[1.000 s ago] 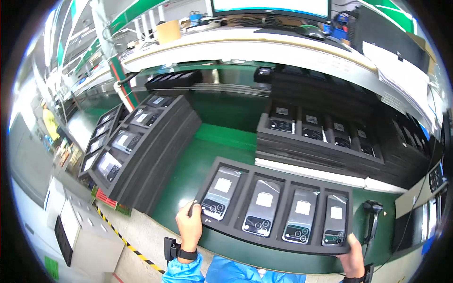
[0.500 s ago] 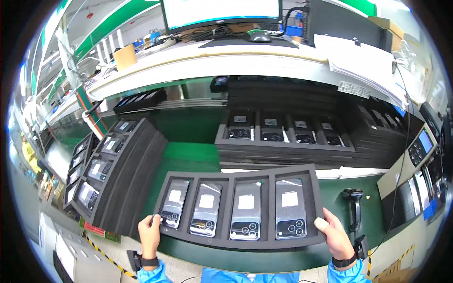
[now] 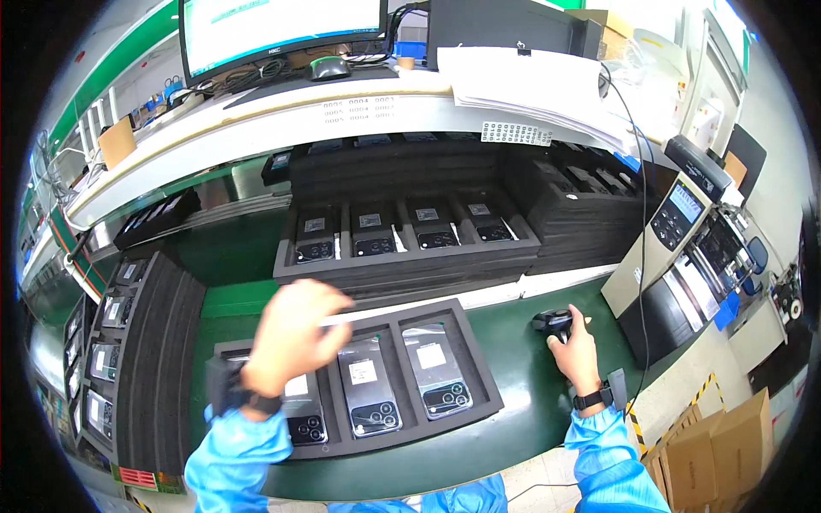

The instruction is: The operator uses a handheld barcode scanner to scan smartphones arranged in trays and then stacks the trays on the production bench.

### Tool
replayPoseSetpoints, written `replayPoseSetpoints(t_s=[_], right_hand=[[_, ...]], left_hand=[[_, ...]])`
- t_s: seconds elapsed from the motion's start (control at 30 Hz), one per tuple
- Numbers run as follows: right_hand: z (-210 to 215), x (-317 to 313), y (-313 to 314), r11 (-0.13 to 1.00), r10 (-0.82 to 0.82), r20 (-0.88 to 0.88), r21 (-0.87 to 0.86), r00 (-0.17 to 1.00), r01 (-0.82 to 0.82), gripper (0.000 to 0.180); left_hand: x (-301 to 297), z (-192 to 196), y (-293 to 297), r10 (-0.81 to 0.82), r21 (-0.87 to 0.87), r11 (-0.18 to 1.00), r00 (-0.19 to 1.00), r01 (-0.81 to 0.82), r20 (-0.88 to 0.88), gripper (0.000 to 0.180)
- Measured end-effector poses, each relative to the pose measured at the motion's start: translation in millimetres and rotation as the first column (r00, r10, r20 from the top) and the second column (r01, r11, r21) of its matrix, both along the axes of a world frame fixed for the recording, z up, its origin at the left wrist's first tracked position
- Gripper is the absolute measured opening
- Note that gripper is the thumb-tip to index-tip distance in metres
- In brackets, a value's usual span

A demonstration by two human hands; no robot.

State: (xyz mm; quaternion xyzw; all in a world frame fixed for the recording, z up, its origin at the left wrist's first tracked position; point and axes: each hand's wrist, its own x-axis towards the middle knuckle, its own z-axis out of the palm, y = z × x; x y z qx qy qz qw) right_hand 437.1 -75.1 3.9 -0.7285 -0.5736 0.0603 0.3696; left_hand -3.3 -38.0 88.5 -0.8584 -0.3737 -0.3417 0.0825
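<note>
black scanner (image 3: 552,322) gripped in right hand (image 3: 577,352), right of foam tray (image 3: 481,363); tray's long axis laid crosswise, phones (image 3: 438,376) lengthwise; left hand (image 3: 299,333), nearer, held over tray, thumb and fingers parted.

Before me, a white shelf (image 3: 256,139) runs above my green bench (image 3: 522,376); yellow-and-black tape (image 3: 634,425) marks the pale floor (image 3: 670,386) to my right.

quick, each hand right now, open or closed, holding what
Left hand: over the black tray, blurred; cannot tell whether it holds anything.
Right hand: closed on the black handheld scanner.
</note>
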Motion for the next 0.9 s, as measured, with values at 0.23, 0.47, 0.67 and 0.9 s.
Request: replayPoseSetpoints(t_s=[0.23,0.47,0.67,0.9], right_hand=[[61.3,-50.4,-40.3,0.929,0.161,-0.381,-0.251,0.911,-0.270,0.076],[76.3,-128.5,-50.0,0.802,0.392,-0.526,-0.205,0.755,-0.560,0.076],[67.7,-121.9,-47.1,0.845,0.325,-0.547,-0.197,0.771,-0.496,0.071],[30.0,-51.9,-35.3,0.972,0.121,-0.210,-0.175,0.970,-0.159,0.073]], left_hand=[[97.2,-72.5,46.4,-0.298,-0.258,0.925,0.954,0.278,-0.042,0.025],[97.2,-86.2,44.1,-0.198,-0.406,0.875,0.961,0.263,0.194,0.028],[96.5,-90.4,43.5,-0.294,-0.312,0.897,0.950,0.313,0.109,0.027],[98.6,-91.8,38.0,-0.223,-0.392,0.905,0.968,0.162,-0.114,0.047]])
